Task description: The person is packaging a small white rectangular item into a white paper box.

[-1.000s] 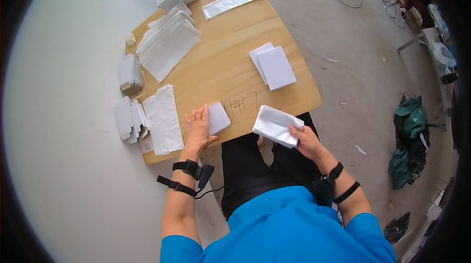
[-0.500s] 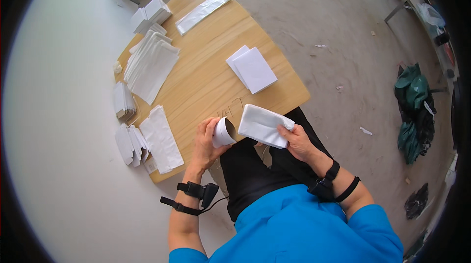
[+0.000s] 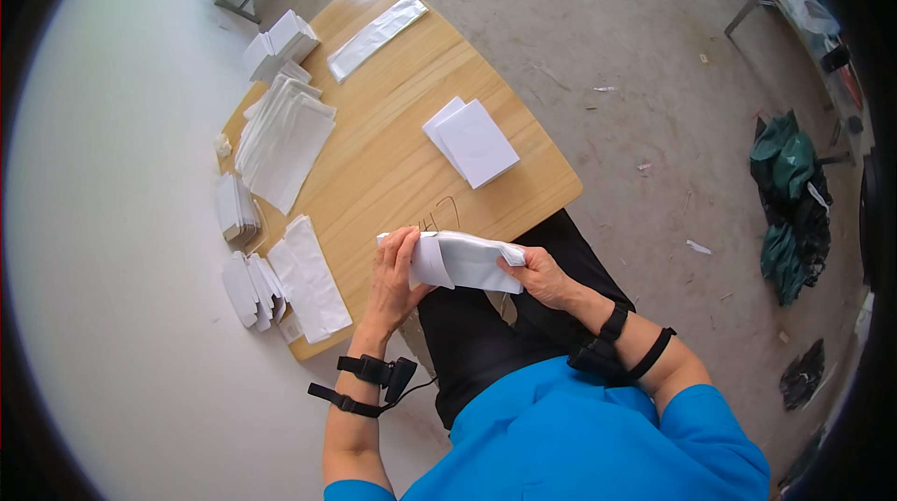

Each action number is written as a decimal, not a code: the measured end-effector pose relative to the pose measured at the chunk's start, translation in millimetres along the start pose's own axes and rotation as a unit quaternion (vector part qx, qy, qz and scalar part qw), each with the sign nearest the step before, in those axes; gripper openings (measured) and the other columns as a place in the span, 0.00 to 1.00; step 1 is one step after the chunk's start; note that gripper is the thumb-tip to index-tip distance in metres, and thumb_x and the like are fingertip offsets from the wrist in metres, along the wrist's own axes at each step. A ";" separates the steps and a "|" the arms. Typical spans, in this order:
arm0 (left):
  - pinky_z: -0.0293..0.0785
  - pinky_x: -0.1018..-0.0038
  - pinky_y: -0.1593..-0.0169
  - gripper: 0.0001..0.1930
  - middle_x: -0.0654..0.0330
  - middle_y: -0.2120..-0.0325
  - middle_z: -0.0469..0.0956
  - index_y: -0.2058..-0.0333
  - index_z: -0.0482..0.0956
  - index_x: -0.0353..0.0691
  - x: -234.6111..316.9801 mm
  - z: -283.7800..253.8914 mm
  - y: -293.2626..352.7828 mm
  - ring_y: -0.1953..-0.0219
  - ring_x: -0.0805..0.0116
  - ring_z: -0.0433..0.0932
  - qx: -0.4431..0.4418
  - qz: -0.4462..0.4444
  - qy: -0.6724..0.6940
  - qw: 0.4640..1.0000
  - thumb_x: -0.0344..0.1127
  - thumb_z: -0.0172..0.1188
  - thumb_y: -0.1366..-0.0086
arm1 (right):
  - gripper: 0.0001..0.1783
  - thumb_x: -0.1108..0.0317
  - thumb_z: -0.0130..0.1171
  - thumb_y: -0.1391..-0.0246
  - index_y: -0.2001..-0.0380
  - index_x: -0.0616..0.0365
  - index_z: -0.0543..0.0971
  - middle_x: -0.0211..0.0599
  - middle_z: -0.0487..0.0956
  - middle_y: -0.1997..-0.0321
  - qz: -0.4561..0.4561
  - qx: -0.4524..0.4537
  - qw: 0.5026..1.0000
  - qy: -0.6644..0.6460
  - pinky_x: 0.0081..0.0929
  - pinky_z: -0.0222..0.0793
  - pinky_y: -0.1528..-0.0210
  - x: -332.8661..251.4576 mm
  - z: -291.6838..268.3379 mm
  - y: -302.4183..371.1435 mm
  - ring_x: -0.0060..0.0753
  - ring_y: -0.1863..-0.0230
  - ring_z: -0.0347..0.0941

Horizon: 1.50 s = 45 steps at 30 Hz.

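In my left hand (image 3: pixel 391 279) is a white card sleeve (image 3: pixel 430 263), with my fingers wrapped round its left part. My right hand (image 3: pixel 544 279) pinches the right end of a folded, soft white packet (image 3: pixel 478 263). The left part of the packet sits inside the sleeve's open end; its right part sticks out. Both are held over my lap at the near edge of the wooden table (image 3: pixel 383 150). Beyond my hands, two flat white boxes (image 3: pixel 478 146) overlap on the table.
Along the table's left side lie fanned white packets (image 3: pixel 285 141), more flat packets (image 3: pixel 308 277) and stacks of white card pieces (image 3: pixel 250 288). A long clear-wrapped packet (image 3: pixel 376 37) is at the far end. Green and black plastic bags (image 3: pixel 790 207) lie on the floor at right.
My right hand has moved left, bringing the folded packet into the sleeve's open end. The sleeve, shown apart from the packet before, now surrounds the packet's left part.
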<state>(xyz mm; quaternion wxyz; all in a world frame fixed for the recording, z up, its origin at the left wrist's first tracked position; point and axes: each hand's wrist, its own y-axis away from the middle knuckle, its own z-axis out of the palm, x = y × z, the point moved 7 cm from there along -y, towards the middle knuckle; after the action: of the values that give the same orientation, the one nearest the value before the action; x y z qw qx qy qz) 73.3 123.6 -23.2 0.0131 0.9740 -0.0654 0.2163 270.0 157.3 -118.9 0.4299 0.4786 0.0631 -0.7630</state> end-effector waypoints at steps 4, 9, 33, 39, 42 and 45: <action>0.59 0.56 0.32 0.50 0.53 0.40 0.64 0.37 0.60 0.40 -5.6 4.0 0.5 0.36 0.49 0.62 -0.013 -0.005 -0.001 1.000 0.24 0.75 0.61 | 0.16 0.64 0.52 0.32 0.47 0.62 0.77 0.25 0.79 0.58 -0.001 -0.016 0.999 0.028 0.19 0.69 0.51 0.4 4.2 -4.0 0.15 0.57 0.70; 0.55 0.53 0.30 0.51 0.52 0.39 0.63 0.37 0.58 0.41 -12.7 11.6 -4.7 0.35 0.47 0.61 -0.030 0.020 -0.036 0.999 0.25 0.76 0.62 | 0.16 0.65 0.51 0.31 0.48 0.63 0.77 0.25 0.79 0.59 -0.007 -0.004 1.000 0.028 0.19 0.69 0.53 8.5 8.2 -15.3 0.15 0.58 0.69; 0.53 0.60 0.41 0.34 0.67 0.50 0.70 0.39 0.64 0.55 -19.4 26.6 44.7 0.44 0.65 0.66 0.220 -0.108 -0.317 0.916 0.45 0.69 0.43 | 0.19 0.61 0.53 0.32 0.48 0.65 0.77 0.26 0.80 0.58 0.019 0.128 0.992 0.013 0.19 0.70 0.54 19.6 -50.7 48.6 0.15 0.59 0.72; 0.55 0.57 0.40 0.33 0.61 0.44 0.68 0.41 0.69 0.50 -5.0 48.0 43.8 0.41 0.58 0.65 0.122 -0.068 -0.190 0.972 0.45 0.70 0.45 | 0.18 0.62 0.53 0.32 0.48 0.65 0.77 0.25 0.80 0.58 -0.008 0.140 0.989 0.043 0.18 0.70 0.55 2.1 -47.0 44.6 0.14 0.59 0.72; 0.50 0.52 0.33 0.49 0.54 0.35 0.61 0.35 0.61 0.44 -18.1 32.5 33.0 0.34 0.52 0.58 0.136 -0.113 -0.092 0.980 0.46 0.77 0.54 | 0.18 0.62 0.53 0.32 0.48 0.65 0.77 0.26 0.80 0.59 -0.003 0.135 0.991 0.013 0.18 0.70 0.55 7.6 -53.9 46.8 0.15 0.59 0.72; 0.36 0.45 0.28 0.62 0.48 0.35 0.59 0.31 0.48 0.35 -41.8 21.7 2.4 0.33 0.45 0.56 0.046 -0.187 -0.126 0.973 0.46 0.79 0.59 | 0.17 0.62 0.52 0.32 0.49 0.66 0.76 0.30 0.81 0.60 0.009 0.112 0.993 -0.030 0.21 0.72 0.55 -4.8 -50.1 39.8 0.19 0.60 0.76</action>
<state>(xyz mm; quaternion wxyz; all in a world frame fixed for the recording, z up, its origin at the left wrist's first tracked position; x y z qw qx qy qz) 44.5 125.2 -60.5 0.0005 0.9880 0.1269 0.0880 333.2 160.8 -129.3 0.3818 0.5015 -0.0397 -0.7753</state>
